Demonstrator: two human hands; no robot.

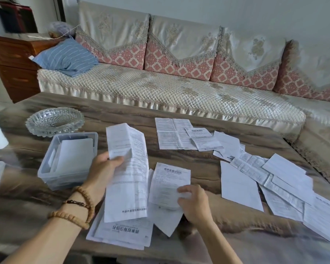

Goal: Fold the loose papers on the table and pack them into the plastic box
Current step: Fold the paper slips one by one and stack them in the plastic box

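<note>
Folding is in hand: left hand (105, 166) grips a long sheet (127, 174), right hand (195, 202) pinches a smaller leaflet (170, 183); next, crease one for the plastic box (69, 159).

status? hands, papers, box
Left hand holds a long folded sheet upright. Right hand pinches a smaller sheet on the pile. Plastic box open, some paper inside. Many loose papers unfolded; nothing blocking.
</note>
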